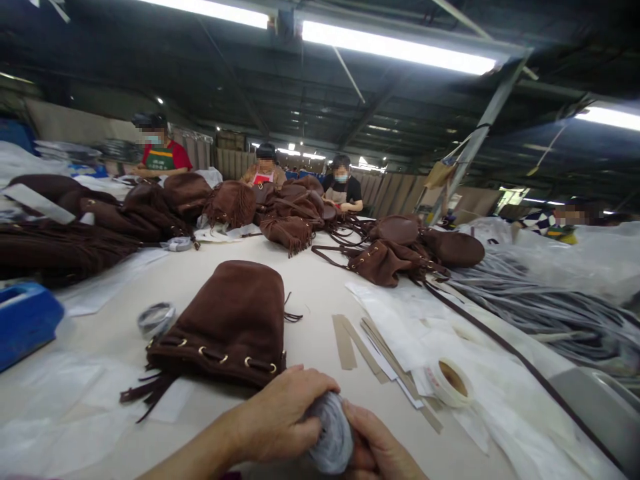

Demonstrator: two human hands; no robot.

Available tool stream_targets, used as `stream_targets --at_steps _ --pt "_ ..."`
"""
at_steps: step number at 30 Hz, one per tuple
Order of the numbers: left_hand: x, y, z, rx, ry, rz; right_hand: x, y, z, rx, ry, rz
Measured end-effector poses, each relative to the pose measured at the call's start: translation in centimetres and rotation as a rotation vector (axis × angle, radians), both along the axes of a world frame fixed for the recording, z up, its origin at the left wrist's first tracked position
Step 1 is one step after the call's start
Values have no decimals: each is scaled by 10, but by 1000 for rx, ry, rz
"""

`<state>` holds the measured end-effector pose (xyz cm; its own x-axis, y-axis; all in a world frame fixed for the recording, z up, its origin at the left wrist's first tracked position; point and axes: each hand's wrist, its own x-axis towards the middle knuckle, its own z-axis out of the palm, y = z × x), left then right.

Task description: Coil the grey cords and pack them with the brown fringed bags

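My left hand (280, 417) and my right hand (377, 450) are both closed round a grey roll of tape or cord (331, 433) at the near edge of the table. Just beyond them lies a brown suede drawstring bag (230, 323) with metal eyelets and fringe, its mouth turned toward me. Neither hand touches the bag.
A white tape roll (450, 381) and card strips (350, 343) lie right of the bag, on white sheets. A grey tape roll (156, 319) and a blue box (25, 320) sit at left. Several brown bags (390, 257) pile up farther back, where people sit working. Grey cords (545, 307) lie at right.
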<state>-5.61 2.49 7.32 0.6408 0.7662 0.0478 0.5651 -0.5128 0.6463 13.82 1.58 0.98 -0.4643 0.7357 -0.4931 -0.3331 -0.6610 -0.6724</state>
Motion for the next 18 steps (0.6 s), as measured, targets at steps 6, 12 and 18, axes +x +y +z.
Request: stream_targets --at_steps 6,12,18 --pt "3 0 -13 25 14 -10 0 -1 5 -22 13 51" --pt "8 -6 -22 92 43 20 0 -2 -1 -23 -9 62" --pt "13 -7 -20 220 245 8 5 0 -9 -16 -24 59"
